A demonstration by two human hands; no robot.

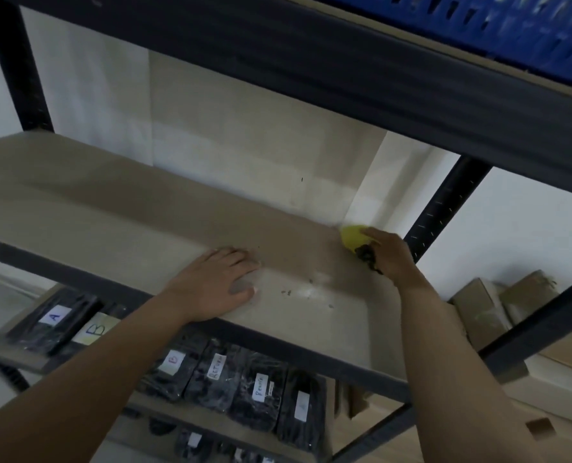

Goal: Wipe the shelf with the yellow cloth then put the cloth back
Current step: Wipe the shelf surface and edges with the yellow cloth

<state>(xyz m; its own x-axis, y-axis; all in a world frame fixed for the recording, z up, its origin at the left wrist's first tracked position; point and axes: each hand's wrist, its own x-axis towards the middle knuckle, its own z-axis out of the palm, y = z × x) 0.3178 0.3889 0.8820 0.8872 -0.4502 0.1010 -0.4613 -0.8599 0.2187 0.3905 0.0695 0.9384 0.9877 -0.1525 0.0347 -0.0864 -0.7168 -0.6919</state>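
My right hand (390,253) grips the bunched yellow cloth (353,240) at the shelf's (111,208) back-right corner; my left hand (221,282), fingers spread, presses flat near the front edge, with bare board toward 9 o'clock.

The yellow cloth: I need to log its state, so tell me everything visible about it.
The yellow cloth is bunched into a small bright lump, mostly hidden under the right hand, whose fingers grip it. It sits on the beige shelf at the far right back corner, by the wall. Something dark shows beside it under the hand; unclear what.
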